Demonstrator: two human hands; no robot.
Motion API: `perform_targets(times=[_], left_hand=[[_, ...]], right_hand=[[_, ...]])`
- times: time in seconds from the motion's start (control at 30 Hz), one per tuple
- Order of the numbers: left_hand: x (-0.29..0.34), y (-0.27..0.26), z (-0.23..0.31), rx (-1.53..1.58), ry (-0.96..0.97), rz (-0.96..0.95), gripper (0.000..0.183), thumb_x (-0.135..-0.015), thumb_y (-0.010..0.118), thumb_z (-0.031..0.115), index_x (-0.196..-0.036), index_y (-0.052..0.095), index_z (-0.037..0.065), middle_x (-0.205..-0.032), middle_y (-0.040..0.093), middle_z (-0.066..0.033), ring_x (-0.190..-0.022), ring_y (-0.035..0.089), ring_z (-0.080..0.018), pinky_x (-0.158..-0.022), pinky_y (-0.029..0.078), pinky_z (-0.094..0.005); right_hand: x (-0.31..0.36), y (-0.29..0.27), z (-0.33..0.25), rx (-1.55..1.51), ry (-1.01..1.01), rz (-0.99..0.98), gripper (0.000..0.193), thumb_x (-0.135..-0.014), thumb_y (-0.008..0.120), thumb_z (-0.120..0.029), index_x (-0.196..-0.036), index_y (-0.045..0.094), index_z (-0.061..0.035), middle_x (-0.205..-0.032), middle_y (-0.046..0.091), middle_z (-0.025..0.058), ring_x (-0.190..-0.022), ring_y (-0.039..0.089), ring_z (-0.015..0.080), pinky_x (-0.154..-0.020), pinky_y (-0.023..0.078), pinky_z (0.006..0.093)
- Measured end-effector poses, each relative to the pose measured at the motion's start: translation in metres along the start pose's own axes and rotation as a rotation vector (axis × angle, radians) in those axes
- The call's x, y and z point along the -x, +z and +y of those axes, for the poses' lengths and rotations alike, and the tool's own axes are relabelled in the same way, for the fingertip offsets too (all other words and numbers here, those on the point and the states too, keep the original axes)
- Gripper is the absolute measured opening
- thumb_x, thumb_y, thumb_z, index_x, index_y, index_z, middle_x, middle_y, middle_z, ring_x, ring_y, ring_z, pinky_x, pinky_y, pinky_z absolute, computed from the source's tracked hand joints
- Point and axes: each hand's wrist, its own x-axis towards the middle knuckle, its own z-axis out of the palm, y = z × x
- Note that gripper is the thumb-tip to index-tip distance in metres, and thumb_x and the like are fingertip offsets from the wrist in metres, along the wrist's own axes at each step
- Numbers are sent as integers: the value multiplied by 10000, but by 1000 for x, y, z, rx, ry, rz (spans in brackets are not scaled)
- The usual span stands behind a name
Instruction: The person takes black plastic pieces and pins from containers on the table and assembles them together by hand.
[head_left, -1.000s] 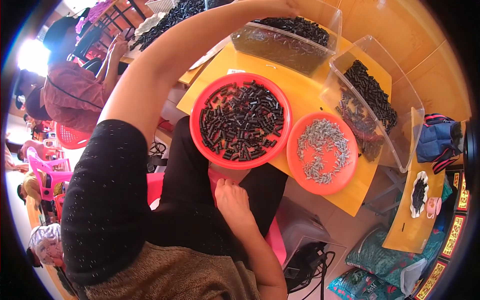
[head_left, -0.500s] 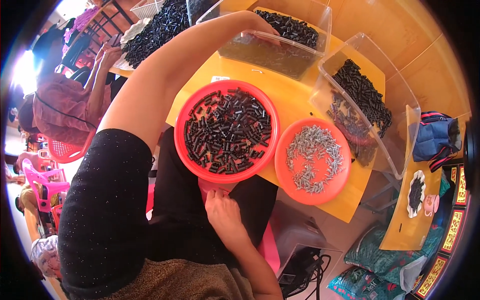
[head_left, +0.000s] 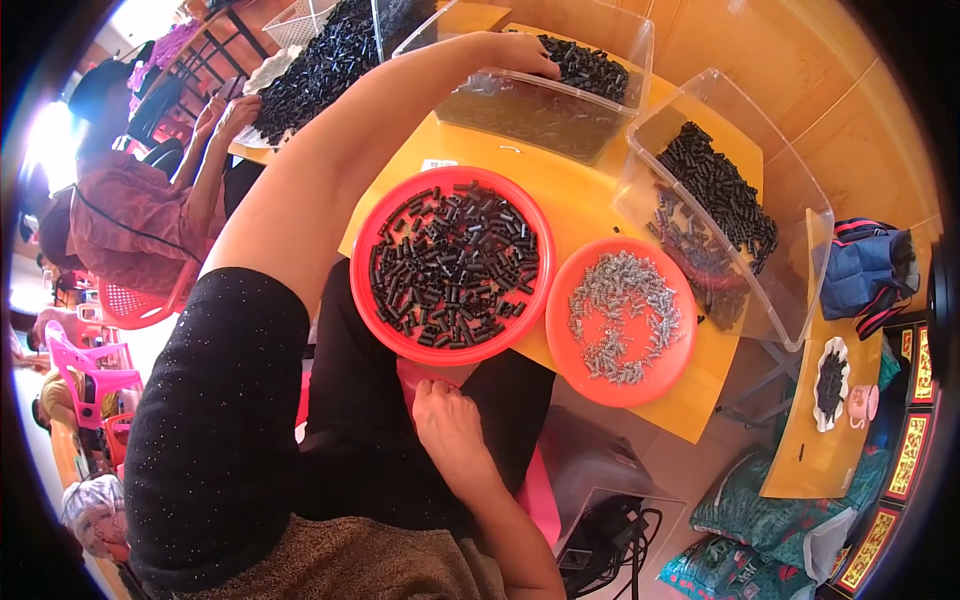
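Note:
My left hand [head_left: 528,55] reaches into the far clear plastic bin [head_left: 545,112], at the left edge of its heap of short black tubular pieces [head_left: 585,72]. Its fingers point down and are partly hidden, so their grip is unclear. My right hand [head_left: 447,420] rests closed over my lap, knuckles up; whatever its fingers hold, if anything, is hidden. Between my arms stands a red round basin [head_left: 546,268] with many loose black tubular pieces [head_left: 455,262]. Right of it, an orange-red plate [head_left: 622,392] bears small silvery springs [head_left: 625,300].
A second clear bin [head_left: 740,262] with black pieces stands at the right of the yellow table [head_left: 690,415]. Another black heap [head_left: 335,65] lies far left, near a seated person [head_left: 135,215]. A blue bag [head_left: 865,270] and a pink cup [head_left: 863,402] are at the right.
My left hand has risen a little from behind the far bin's front wall, showing more of its fingers over the pieces. My right hand stays closed over my lap.

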Motion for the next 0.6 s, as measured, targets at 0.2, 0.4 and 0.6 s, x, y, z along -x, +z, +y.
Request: perform_targets(times=[0.2, 0.4, 0.6], left_hand=[[23, -25, 17, 503, -234, 93, 421, -965, 701, 497, -733, 670, 147, -662, 648, 29, -535, 556, -96, -484, 405, -284], [62, -149, 15, 851, -113, 104, 399, -1101, 581, 413, -792, 651, 170, -710, 686, -15, -557, 640, -134, -420, 426, -285], [184, -45, 71, 698, 61, -61, 414, -995, 700, 520, -805, 684, 152, -736, 687, 45, -581, 566, -56, -482, 373, -243]], right_hand=[[1, 3, -1, 8, -13, 9, 55, -910, 678, -80, -937, 716, -52, -849, 740, 120, -774, 775, 245, -652, 639, 355], [1, 2, -2, 4, 5, 10, 61, -918, 674, -78, -944, 723, -53, -862, 745, 117, -782, 779, 247, -664, 639, 356], [4, 8, -5, 40, 12, -8, 53, -929, 672, -85, -943, 716, -58, -867, 748, 116, -786, 779, 249, -684, 637, 360]])
